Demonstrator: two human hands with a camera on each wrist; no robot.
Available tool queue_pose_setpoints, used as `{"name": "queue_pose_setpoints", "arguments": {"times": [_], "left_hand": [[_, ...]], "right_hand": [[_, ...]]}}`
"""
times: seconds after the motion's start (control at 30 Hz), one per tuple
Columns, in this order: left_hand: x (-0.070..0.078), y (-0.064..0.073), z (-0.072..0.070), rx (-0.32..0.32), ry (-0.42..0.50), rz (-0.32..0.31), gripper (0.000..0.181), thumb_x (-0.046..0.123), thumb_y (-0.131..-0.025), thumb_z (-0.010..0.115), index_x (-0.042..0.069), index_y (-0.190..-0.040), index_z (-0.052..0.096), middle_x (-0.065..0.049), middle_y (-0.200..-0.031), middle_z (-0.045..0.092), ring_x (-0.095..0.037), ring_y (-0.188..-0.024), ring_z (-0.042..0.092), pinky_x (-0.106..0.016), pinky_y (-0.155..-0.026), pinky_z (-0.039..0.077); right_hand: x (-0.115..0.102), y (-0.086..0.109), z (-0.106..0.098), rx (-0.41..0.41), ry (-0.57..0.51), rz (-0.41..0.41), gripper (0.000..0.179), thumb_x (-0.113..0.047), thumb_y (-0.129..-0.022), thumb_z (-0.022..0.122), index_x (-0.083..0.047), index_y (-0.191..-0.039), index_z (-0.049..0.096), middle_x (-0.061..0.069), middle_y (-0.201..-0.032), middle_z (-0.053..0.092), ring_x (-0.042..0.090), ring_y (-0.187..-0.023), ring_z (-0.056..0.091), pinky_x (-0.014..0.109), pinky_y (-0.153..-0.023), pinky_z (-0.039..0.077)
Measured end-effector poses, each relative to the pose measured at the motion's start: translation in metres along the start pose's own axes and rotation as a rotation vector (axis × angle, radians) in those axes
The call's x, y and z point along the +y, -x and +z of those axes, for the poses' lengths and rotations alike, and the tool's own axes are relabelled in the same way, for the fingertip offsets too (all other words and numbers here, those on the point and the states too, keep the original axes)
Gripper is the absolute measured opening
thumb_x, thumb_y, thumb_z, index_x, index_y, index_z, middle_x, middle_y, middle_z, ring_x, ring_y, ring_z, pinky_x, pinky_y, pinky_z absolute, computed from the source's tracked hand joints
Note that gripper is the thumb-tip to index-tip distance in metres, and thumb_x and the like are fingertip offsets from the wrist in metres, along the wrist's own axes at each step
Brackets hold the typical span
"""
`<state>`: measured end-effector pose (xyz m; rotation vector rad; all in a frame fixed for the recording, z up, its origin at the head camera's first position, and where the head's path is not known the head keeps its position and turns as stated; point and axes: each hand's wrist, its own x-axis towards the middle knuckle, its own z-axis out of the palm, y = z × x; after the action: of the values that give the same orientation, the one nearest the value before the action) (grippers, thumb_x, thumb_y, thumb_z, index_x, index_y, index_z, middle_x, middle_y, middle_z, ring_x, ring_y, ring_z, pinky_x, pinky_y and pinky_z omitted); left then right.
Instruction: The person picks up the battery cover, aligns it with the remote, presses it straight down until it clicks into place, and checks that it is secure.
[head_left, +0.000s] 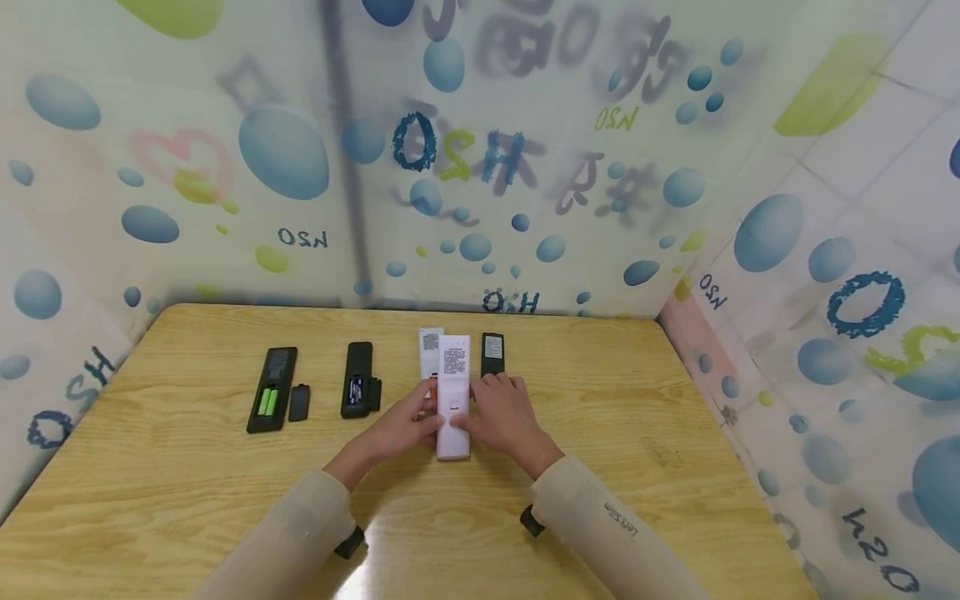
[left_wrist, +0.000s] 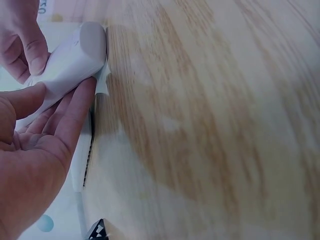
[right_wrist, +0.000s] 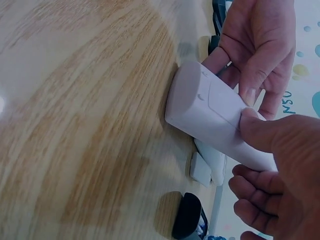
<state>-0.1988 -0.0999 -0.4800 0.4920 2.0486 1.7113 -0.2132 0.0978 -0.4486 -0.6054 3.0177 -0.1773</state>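
Observation:
Both hands hold a white remote control (head_left: 453, 392), its back face up with a printed label toward the far end. My left hand (head_left: 408, 421) grips its left side, thumb on top and fingers underneath, as the left wrist view shows. From the other side my right hand (head_left: 506, 412) grips it, the thumb on the battery cover (right_wrist: 227, 105), which sits in place. The near end of the remote (left_wrist: 75, 62) appears low over the table. Behind it lies a second white remote (head_left: 430, 346), partly hidden.
A black remote (head_left: 492, 350) lies beyond my right hand. At left, a black remote (head_left: 273, 387) shows green batteries (head_left: 267, 402), its cover (head_left: 298, 402) beside it. Another black remote (head_left: 358, 367) has an open battery bay. Patterned walls border the wooden table (head_left: 615, 417).

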Motion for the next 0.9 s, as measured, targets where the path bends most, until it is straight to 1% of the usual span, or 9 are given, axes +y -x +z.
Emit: {"name": "queue_pose_setpoints", "arguments": {"times": [0.2,0.33,0.47,0.67,0.8,0.9], "left_hand": [[0.0002,0.0001,0.0009,0.008,0.000,-0.004,0.054,-0.001,-0.101,0.041,0.004,-0.150,0.019,-0.037,-0.140,0.044,-0.044,-0.121,0.056,-0.043,-0.088,0.057],[0.0004,-0.0005,0.0015,0.011,-0.017,0.002,0.056,-0.001,-0.101,0.042,0.006,-0.151,0.018,-0.036,-0.139,0.045,-0.043,-0.120,0.057,-0.042,-0.088,0.057],[0.0013,-0.0011,0.0024,0.011,-0.031,0.001,0.059,0.000,-0.101,0.042,0.007,-0.153,0.015,-0.036,-0.139,0.045,-0.044,-0.121,0.056,-0.042,-0.088,0.057],[0.0023,-0.0006,0.0028,0.005,-0.041,0.004,0.061,0.001,-0.102,0.041,0.006,-0.155,0.010,-0.036,-0.144,0.041,-0.046,-0.125,0.052,-0.042,-0.088,0.057],[0.0022,0.0003,0.0028,0.008,-0.035,0.005,0.061,0.000,-0.102,0.041,0.005,-0.154,0.011,-0.036,-0.144,0.040,-0.047,-0.124,0.053,-0.042,-0.087,0.057],[0.0007,0.0005,0.0034,0.012,-0.027,0.007,0.059,0.000,-0.102,0.041,0.005,-0.153,0.012,-0.037,-0.143,0.040,-0.047,-0.124,0.052,-0.042,-0.087,0.057]], "right_hand": [[-0.0014,0.0011,-0.0024,-0.016,0.013,-0.001,0.055,-0.063,-0.086,0.062,-0.015,-0.112,0.064,0.000,-0.101,0.061,0.021,-0.096,0.050,0.043,-0.097,0.038],[-0.0025,0.0010,-0.0019,-0.010,0.016,0.018,0.052,-0.062,-0.087,0.061,-0.015,-0.108,0.065,0.000,-0.100,0.062,0.021,-0.096,0.051,0.044,-0.097,0.039],[-0.0044,0.0003,-0.0011,0.009,0.022,0.047,0.046,-0.060,-0.087,0.062,-0.017,-0.102,0.065,-0.001,-0.095,0.063,0.021,-0.093,0.053,0.045,-0.097,0.040],[-0.0067,-0.0006,-0.0001,0.033,0.024,0.071,0.039,-0.057,-0.087,0.063,-0.019,-0.096,0.066,-0.003,-0.090,0.064,0.019,-0.088,0.053,0.044,-0.095,0.040],[-0.0068,-0.0013,0.0002,0.021,0.010,0.067,0.038,-0.056,-0.088,0.063,-0.018,-0.097,0.066,-0.002,-0.091,0.064,0.020,-0.088,0.053,0.045,-0.096,0.041],[-0.0062,-0.0013,-0.0002,-0.001,0.005,0.060,0.042,-0.056,-0.089,0.062,-0.017,-0.102,0.066,-0.002,-0.093,0.064,0.020,-0.091,0.053,0.046,-0.098,0.041]]}}
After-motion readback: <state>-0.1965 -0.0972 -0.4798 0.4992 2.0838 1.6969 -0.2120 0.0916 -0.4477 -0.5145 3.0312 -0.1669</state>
